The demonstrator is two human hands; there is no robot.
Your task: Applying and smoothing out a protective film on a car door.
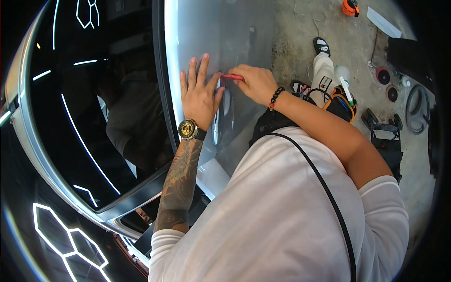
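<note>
A car door panel (197, 21), seemingly covered with a glossy clear film, lies beside the dark side window (134, 42). My left hand (201, 91) rests on it with fingers spread, its index fingertip at the end of a slim red tool (232, 77). The other end of that tool is pinched in my right hand (255, 83), above the panel. Just below the tool's tip is the car's door handle (215, 123), partly covered by my left thumb. Whether the tip touches the panel cannot be told.
A tool pouch (345, 102) with a white-and-green item hangs at my waist. On the concrete floor (292, 53) lie an orange tape-like reel (350, 7), a white sheet (384, 23), round pads (383, 75), a coiled grey hose (417, 109) and a black folded frame (384, 130). A thin cord trails near my foot.
</note>
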